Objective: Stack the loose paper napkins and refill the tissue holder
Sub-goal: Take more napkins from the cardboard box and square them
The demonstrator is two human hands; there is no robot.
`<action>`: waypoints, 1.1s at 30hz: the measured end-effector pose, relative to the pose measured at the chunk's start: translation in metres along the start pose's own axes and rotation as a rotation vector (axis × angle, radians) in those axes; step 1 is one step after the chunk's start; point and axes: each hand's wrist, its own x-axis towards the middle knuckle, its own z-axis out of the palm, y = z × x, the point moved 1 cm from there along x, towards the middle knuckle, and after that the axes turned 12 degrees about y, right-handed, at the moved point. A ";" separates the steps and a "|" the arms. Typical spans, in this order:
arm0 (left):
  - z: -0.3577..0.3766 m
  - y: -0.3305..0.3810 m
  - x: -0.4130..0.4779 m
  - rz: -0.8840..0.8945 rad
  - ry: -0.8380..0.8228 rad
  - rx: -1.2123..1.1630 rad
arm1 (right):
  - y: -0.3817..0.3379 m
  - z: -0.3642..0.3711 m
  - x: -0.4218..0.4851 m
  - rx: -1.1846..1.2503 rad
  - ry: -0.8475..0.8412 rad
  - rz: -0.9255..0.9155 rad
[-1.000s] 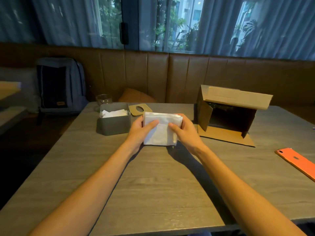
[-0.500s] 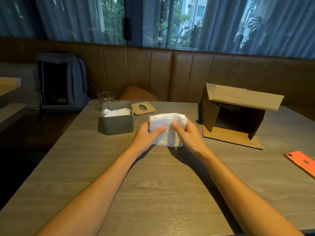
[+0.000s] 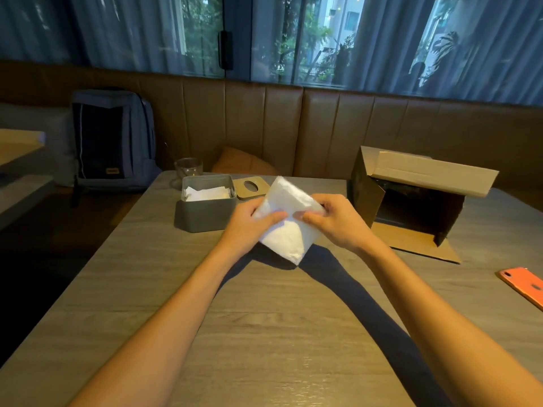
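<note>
A stack of white paper napkins (image 3: 286, 233) is held above the table, turned so one corner points down. My left hand (image 3: 252, 221) grips its left side with the thumb on the front. My right hand (image 3: 332, 218) grips the right side, thumb also on the front. To the left stands the grey tissue holder (image 3: 205, 214), open on top, with white napkins (image 3: 207, 193) inside. Its wooden lid (image 3: 251, 187) with a round hole lies flat on the table just behind the holder's right side.
An open cardboard box (image 3: 411, 198) lies on its side at the right. An orange phone (image 3: 526, 284) rests near the right table edge. A glass (image 3: 188, 168) stands behind the holder. A backpack (image 3: 111, 142) and a cushion (image 3: 244, 164) sit on the bench.
The napkin stack has been lifted off the table and rotated from square to corner-down. Both hands kept hold and rose with it.
</note>
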 end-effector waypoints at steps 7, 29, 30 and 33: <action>-0.004 -0.004 -0.002 -0.200 0.159 -0.428 | 0.011 0.027 -0.014 0.298 0.058 0.192; 0.015 -0.015 -0.003 -0.154 0.180 -0.123 | 0.014 0.053 -0.028 0.257 0.185 0.222; 0.014 -0.015 -0.002 -0.138 0.204 -0.093 | 0.014 0.054 -0.028 0.234 0.212 0.223; 0.011 -0.016 -0.001 -0.046 0.297 0.064 | 0.013 0.055 -0.026 0.153 0.300 0.208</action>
